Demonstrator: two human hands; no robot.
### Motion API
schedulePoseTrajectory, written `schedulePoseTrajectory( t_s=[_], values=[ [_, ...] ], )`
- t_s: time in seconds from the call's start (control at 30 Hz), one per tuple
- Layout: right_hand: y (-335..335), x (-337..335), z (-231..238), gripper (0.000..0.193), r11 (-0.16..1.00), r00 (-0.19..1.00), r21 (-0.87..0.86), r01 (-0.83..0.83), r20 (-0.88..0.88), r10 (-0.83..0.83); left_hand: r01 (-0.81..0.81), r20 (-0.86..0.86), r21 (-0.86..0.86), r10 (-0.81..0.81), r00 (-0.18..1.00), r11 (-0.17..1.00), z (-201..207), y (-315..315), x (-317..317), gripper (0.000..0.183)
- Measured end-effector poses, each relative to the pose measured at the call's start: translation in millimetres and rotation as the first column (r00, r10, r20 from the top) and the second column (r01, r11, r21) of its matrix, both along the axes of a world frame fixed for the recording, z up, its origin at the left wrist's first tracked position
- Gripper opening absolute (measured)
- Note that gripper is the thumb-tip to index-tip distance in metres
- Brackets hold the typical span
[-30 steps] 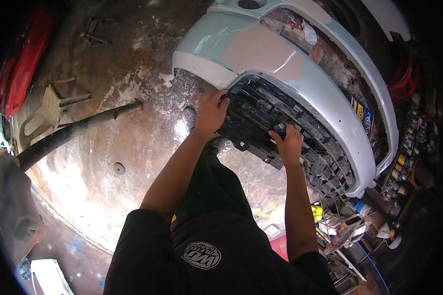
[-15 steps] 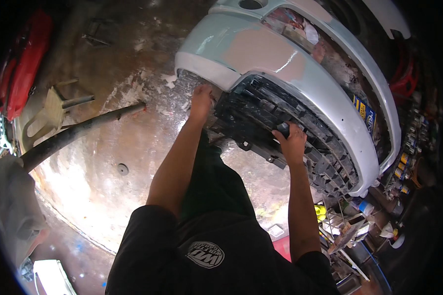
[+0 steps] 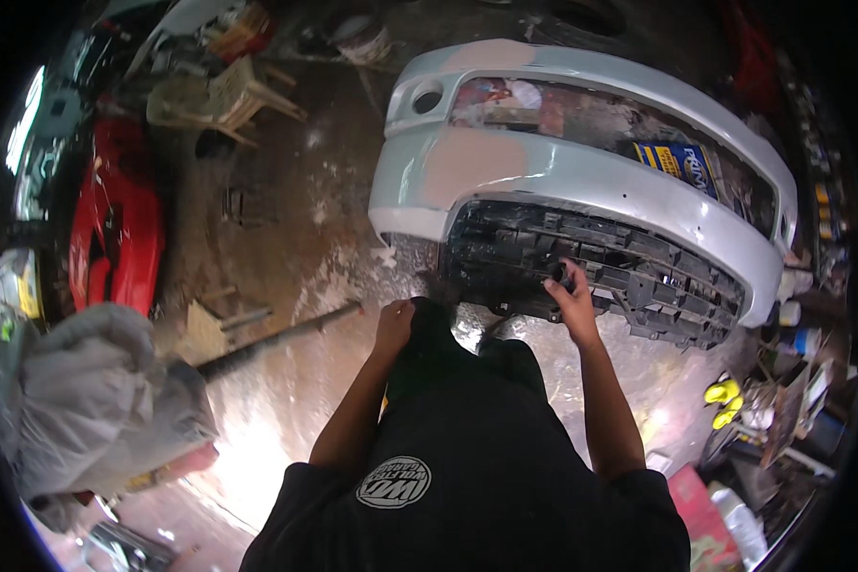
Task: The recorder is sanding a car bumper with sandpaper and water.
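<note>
A pale grey car bumper [image 3: 582,167] with pinkish patches lies ahead of me. A black plastic grille [image 3: 629,276] sits along its near opening. My right hand [image 3: 574,297] is over the grille's near edge, its thumb and fingers closed around a small dark rounded piece [image 3: 557,272] whose kind I cannot make out. My left hand [image 3: 395,326] is at the knee of my dark green trousers [image 3: 425,334], apart from the bumper. Its fingers are curled in; whether they pinch the cloth is hidden.
Behind the bumper's upper opening lies a blue and yellow printed package [image 3: 677,164]. On the left are a red bumper [image 3: 129,229], a beige plastic chair [image 3: 221,97], a dark pole [image 3: 286,338] and a grey cover [image 3: 86,381]. Yellow shoes [image 3: 725,402] and clutter line the right.
My view has swung, showing more of the left side. The left hand has drawn back from the grille's left end to my knee. The right hand stays near the grille with the dark piece.
</note>
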State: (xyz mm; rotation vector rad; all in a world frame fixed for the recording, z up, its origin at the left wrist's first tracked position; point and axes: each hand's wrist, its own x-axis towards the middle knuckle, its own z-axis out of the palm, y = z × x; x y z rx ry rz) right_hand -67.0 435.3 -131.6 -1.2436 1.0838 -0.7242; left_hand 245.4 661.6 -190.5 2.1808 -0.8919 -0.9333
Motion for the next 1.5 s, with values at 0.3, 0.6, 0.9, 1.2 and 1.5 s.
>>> schedulePoseTrajectory(
  t_s=[0.3, 0.6, 0.9, 1.2, 1.5],
  values=[
    [54.1, 76.2, 10.3, 0.032, 0.636, 0.908, 0.734, 0.238, 0.065, -0.415, 0.112, -0.125, -0.088, -0.123, 0.985, 0.990, 43.9, -145.9, 121.8, 0.037],
    [-1.3, 281.0, -20.8, 0.039, 0.795, 0.628, -0.089, 0.600, -0.564, -0.536, 0.922, 0.525, -0.296, -0.764, 0.374, 0.249, 82.7, -421.0, 50.3, 0.056],
    [25.3, 331.8, -32.0, 0.046, 0.790, 0.557, -0.043, 0.612, -0.685, -0.469, 0.994, 0.780, -0.060, -0.625, -0.012, -0.093, 29.1, -468.9, -50.7, 0.102],
    [18.5, 329.7, -33.3, 0.037, 0.741, 0.611, -0.005, 0.672, -0.562, -0.558, 0.992, 0.811, -0.067, -0.584, -0.007, -0.105, 19.0, -465.6, -53.8, 0.103],
    [16.1, 327.7, -39.4, 0.037, 0.722, 0.613, -0.012, 0.692, -0.519, -0.596, 0.993, 0.833, -0.070, -0.553, 0.007, -0.093, 17.0, -465.8, -54.0, 0.103]
  ],
)
